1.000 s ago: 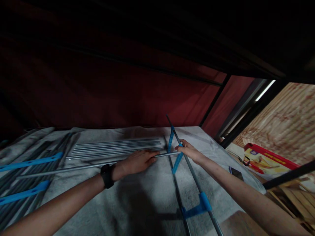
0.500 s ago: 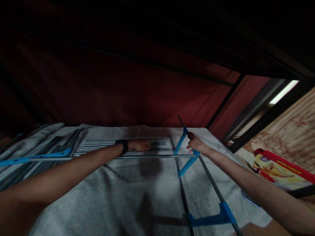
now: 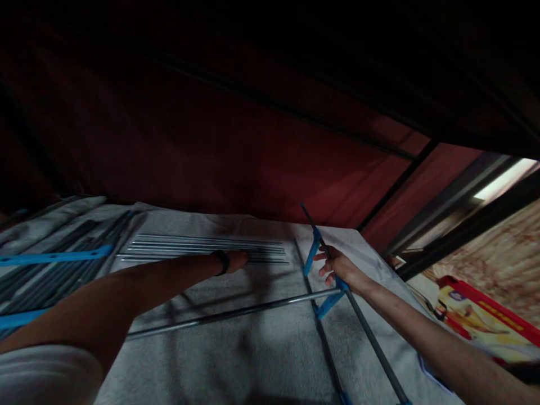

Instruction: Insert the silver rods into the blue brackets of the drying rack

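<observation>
My left hand [image 3: 237, 260] reaches far across a grey blanket [image 3: 261, 349] onto a row of several loose silver rods [image 3: 202, 248]; its fingers are closed on one of them, though the grip is dim. My right hand [image 3: 335, 266] holds a dark metal bar [image 3: 363, 326] that carries blue plastic connectors [image 3: 314, 250], its fingers partly spread around the bar. One silver rod [image 3: 236, 313] lies across the blanket with its right end seated in a lower blue connector [image 3: 329, 301] by my right wrist.
A folded rack of dark rods with blue strips [image 3: 50, 259] lies at the left. A red fabric wall [image 3: 253, 157] and black frame bars close the back. A red and yellow box [image 3: 485, 315] lies on the wooden floor at the right.
My left hand let go of the long rod and moved back onto the row of loose rods. The rod's free end dropped toward me. The right hand slid slightly along the bar.
</observation>
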`<act>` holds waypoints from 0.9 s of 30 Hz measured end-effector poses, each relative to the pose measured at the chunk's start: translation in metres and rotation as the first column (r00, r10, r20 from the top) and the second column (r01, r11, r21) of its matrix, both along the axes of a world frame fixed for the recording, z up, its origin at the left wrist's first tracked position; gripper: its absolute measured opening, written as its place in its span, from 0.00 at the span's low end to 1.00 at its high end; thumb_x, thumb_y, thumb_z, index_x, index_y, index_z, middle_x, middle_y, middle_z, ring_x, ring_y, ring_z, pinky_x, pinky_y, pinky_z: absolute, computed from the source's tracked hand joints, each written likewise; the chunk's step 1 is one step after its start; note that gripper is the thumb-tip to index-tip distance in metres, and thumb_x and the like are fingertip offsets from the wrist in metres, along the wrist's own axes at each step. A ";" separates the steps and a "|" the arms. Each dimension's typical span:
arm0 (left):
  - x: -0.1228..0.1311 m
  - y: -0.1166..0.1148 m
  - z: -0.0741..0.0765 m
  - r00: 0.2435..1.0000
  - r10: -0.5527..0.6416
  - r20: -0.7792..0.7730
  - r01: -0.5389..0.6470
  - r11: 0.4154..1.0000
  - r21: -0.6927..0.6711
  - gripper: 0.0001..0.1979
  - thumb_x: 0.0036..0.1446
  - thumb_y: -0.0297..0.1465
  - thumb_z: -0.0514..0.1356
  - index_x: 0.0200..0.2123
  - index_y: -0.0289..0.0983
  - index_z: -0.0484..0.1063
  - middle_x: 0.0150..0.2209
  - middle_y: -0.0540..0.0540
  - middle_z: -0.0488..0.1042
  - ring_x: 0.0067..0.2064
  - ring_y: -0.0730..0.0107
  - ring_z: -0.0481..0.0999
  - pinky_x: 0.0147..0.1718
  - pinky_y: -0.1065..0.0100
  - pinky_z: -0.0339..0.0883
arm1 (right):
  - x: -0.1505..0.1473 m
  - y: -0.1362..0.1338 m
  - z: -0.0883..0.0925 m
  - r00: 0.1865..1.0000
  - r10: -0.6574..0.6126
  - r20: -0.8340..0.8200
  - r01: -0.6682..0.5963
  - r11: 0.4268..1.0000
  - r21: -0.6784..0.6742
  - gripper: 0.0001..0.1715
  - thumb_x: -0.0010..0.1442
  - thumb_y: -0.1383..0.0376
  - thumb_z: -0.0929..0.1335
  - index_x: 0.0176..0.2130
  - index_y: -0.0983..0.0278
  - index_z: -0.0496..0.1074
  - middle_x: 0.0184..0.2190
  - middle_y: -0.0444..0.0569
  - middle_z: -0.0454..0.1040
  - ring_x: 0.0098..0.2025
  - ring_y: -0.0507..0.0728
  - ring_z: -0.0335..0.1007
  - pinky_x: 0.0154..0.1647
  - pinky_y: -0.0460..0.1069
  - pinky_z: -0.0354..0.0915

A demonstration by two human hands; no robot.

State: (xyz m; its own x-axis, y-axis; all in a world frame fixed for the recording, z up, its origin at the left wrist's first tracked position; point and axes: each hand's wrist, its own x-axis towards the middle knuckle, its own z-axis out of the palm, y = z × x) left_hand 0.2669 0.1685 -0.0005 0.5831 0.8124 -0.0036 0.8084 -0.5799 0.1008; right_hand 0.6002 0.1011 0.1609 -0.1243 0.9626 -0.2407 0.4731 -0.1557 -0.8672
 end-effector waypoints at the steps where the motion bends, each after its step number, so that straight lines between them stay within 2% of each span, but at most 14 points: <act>1: 0.002 0.000 -0.002 0.999 -0.017 -0.032 0.018 0.999 0.028 0.11 0.55 0.19 0.54 0.38 0.32 0.72 0.37 0.38 0.74 0.36 0.64 0.72 0.35 0.65 0.66 | -0.001 -0.002 0.000 1.000 0.001 0.029 -0.002 1.000 0.004 0.34 0.48 0.71 0.61 0.56 0.66 0.60 0.53 0.60 0.67 0.27 0.51 0.70 0.15 0.44 0.66; 5: 0.017 -0.015 -0.012 0.986 -0.043 -0.163 0.068 0.986 0.153 0.17 0.60 0.18 0.47 0.43 0.34 0.72 0.43 0.34 0.72 0.44 0.58 0.72 0.36 0.62 0.66 | 0.000 0.000 0.003 0.981 -0.057 0.188 0.036 0.993 0.114 0.41 0.48 0.71 0.63 0.62 0.63 0.57 0.58 0.59 0.64 0.27 0.51 0.70 0.14 0.44 0.65; 8: 0.029 -0.027 -0.018 0.978 0.078 -0.191 -0.037 0.977 0.209 0.15 0.61 0.19 0.47 0.44 0.33 0.72 0.43 0.34 0.73 0.44 0.56 0.72 0.37 0.59 0.66 | 0.000 0.007 0.012 0.986 -0.097 0.136 0.084 0.992 0.097 0.48 0.44 0.74 0.63 0.64 0.62 0.57 0.62 0.59 0.60 0.31 0.51 0.71 0.19 0.44 0.69; 10: 0.031 -0.031 -0.018 0.975 0.161 -0.152 -0.126 0.968 0.218 0.15 0.61 0.19 0.48 0.45 0.33 0.71 0.43 0.34 0.73 0.45 0.55 0.72 0.41 0.56 0.66 | -0.003 0.013 0.020 0.989 -0.119 0.089 0.116 0.992 0.047 0.53 0.41 0.76 0.63 0.66 0.60 0.55 0.63 0.58 0.59 0.30 0.50 0.71 0.21 0.45 0.70; 14: 0.023 -0.036 -0.006 0.975 0.211 -0.071 -0.202 0.972 0.117 0.17 0.61 0.18 0.49 0.48 0.33 0.71 0.50 0.32 0.71 0.49 0.53 0.72 0.45 0.54 0.66 | -0.007 0.019 0.028 0.986 -0.136 0.100 0.134 0.991 0.022 0.58 0.38 0.78 0.62 0.67 0.54 0.54 0.63 0.55 0.60 0.25 0.46 0.68 0.17 0.42 0.64; 17: 0.013 -0.043 0.019 0.978 0.205 -0.034 -0.203 0.978 0.054 0.24 0.60 0.17 0.47 0.57 0.35 0.67 0.56 0.33 0.69 0.49 0.56 0.75 0.45 0.57 0.68 | -0.005 0.016 0.030 0.986 -0.159 0.056 0.160 0.987 -0.008 0.57 0.37 0.78 0.62 0.66 0.55 0.58 0.63 0.54 0.59 0.24 0.45 0.68 0.14 0.40 0.57; 19: 0.009 -0.053 0.046 0.980 0.197 0.013 -0.197 0.977 0.076 0.29 0.60 0.16 0.46 0.63 0.36 0.61 0.58 0.33 0.68 0.51 0.57 0.75 0.47 0.59 0.68 | -0.003 0.011 0.033 0.989 -0.146 -0.014 0.145 0.987 -0.074 0.56 0.36 0.77 0.62 0.65 0.57 0.59 0.60 0.54 0.63 0.25 0.45 0.70 0.14 0.39 0.54; 21: 0.008 -0.067 0.079 0.980 0.187 0.069 -0.194 0.972 0.129 0.31 0.59 0.16 0.46 0.66 0.36 0.57 0.58 0.33 0.69 0.52 0.57 0.75 0.47 0.60 0.69 | -0.004 0.003 0.040 0.989 -0.120 -0.086 0.108 0.986 -0.128 0.55 0.36 0.77 0.62 0.64 0.59 0.62 0.52 0.53 0.69 0.26 0.47 0.71 0.14 0.39 0.52; 24: 0.005 -0.097 0.123 0.976 0.187 0.115 -0.205 0.962 0.179 0.27 0.63 0.21 0.47 0.64 0.39 0.61 0.54 0.34 0.73 0.45 0.57 0.79 0.42 0.61 0.70 | -0.010 -0.010 0.048 0.979 -0.100 -0.176 0.070 0.983 -0.172 0.51 0.36 0.77 0.63 0.61 0.59 0.65 0.42 0.49 0.72 0.27 0.49 0.72 0.13 0.38 0.51; 25: 0.003 -0.108 0.133 0.969 0.209 0.129 -0.231 0.956 0.182 0.24 0.65 0.24 0.46 0.63 0.40 0.63 0.51 0.34 0.75 0.42 0.57 0.79 0.39 0.61 0.70 | -0.013 -0.014 0.049 0.974 -0.098 -0.203 0.060 0.981 -0.186 0.50 0.36 0.77 0.63 0.60 0.60 0.65 0.40 0.49 0.72 0.28 0.49 0.72 0.13 0.38 0.51; 27: -0.003 -0.130 0.144 0.947 0.281 0.157 -0.305 0.938 0.162 0.22 0.69 0.30 0.44 0.61 0.42 0.65 0.46 0.37 0.78 0.39 0.56 0.80 0.37 0.61 0.69 | -0.017 -0.020 0.046 0.964 -0.063 -0.260 0.007 0.977 -0.212 0.50 0.36 0.77 0.63 0.60 0.59 0.65 0.40 0.49 0.72 0.28 0.49 0.72 0.13 0.37 0.52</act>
State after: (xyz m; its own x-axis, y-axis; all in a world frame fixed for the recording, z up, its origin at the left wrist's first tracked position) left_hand 0.2639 0.0389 0.1435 0.3047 0.9268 0.2194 0.9322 -0.3375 0.1311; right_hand 0.5834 0.0813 0.2074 -0.1775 0.9000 -0.3981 0.2229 -0.3572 -0.9070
